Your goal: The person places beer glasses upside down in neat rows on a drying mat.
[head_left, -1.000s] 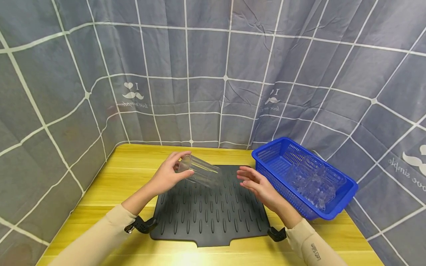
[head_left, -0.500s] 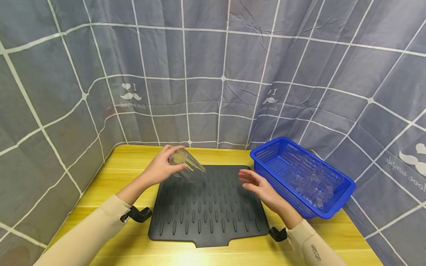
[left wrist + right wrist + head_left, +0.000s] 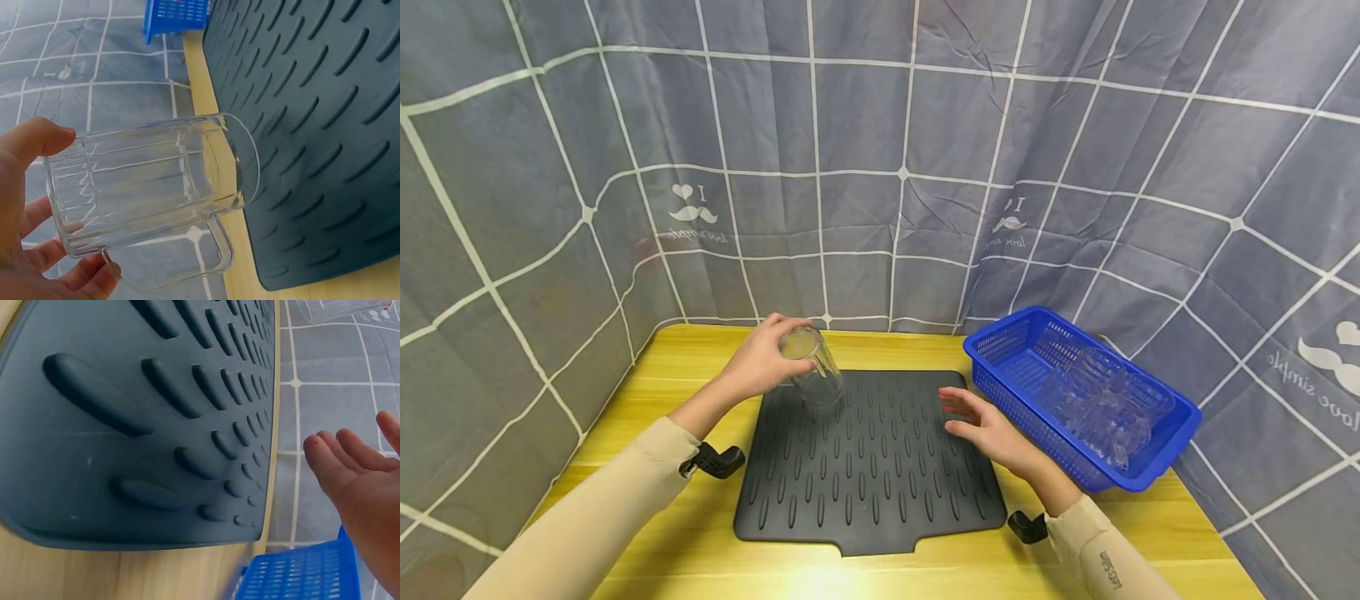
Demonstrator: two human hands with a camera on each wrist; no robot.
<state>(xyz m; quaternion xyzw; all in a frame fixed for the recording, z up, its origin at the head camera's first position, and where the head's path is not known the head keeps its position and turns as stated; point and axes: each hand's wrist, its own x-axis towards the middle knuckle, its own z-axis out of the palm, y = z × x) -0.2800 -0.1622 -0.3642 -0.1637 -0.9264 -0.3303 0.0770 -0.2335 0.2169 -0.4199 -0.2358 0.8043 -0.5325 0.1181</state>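
A clear glass mug (image 3: 820, 382) with a side handle is in my left hand (image 3: 760, 360), which grips it by its base end. Mouth down and slightly tilted, the mug is over the back left part of a dark ridged mat (image 3: 880, 467). In the left wrist view, the mug's rim overlaps the mat's edge and the handle (image 3: 222, 244) points toward the bottom of the picture. My right hand (image 3: 988, 429) hovers by the mat's right side, fingers loosely extended and holding nothing.
To the right, a blue perforated basket (image 3: 1183, 421) contains several clear glass pieces (image 3: 1097, 408). The mat lies on a yellow wooden table (image 3: 692, 358). A grey checked curtain (image 3: 865, 208) encloses the back and sides.
My left hand has moved left with the mug, turning it from nearly lying sideways to a steeper, mouth-down tilt. My right hand has barely moved.
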